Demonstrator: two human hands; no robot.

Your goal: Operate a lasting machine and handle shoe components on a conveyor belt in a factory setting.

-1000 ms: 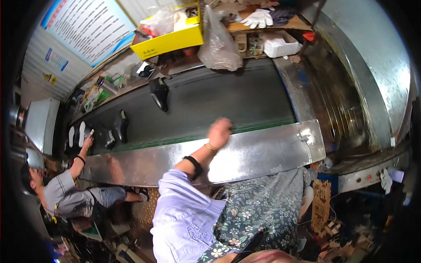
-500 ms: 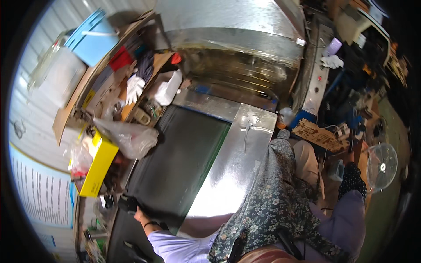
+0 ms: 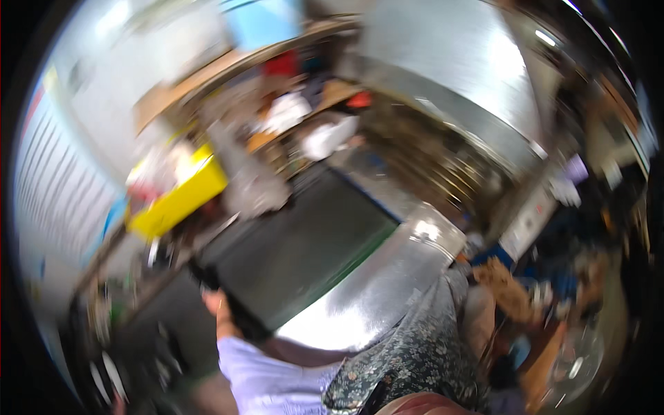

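Observation:
My left hand (image 3: pixel 216 304) reaches out over the left side of a dark conveyor belt (image 3: pixel 297 242), its fingers closed round a small black object (image 3: pixel 203 275). Blur hides what kind of object it is. A dark sleeve (image 3: pixel 503 377) covers my right forearm low on the right, beside a brown board (image 3: pixel 543 370). The right hand's fingers are too smeared to make out. Further down the belt at the lower left lie blurred dark objects (image 3: pixel 166 353), with pale strips (image 3: pixel 111 373) near them.
A shiny metal plate (image 3: pixel 387 277) runs along the belt's near side. A yellow box (image 3: pixel 183 200) and a plastic bag (image 3: pixel 256 190) stand beyond the belt, under a shelf with a blue bin (image 3: pixel 263 21). A metal hood (image 3: pixel 449 76) rises behind; a round fan (image 3: pixel 577 363) stands right.
The view has swung left, so the belt and shelf sit further right and more of the belt's lower left shows. My left hand still holds the black object; my right hand has become indistinct.

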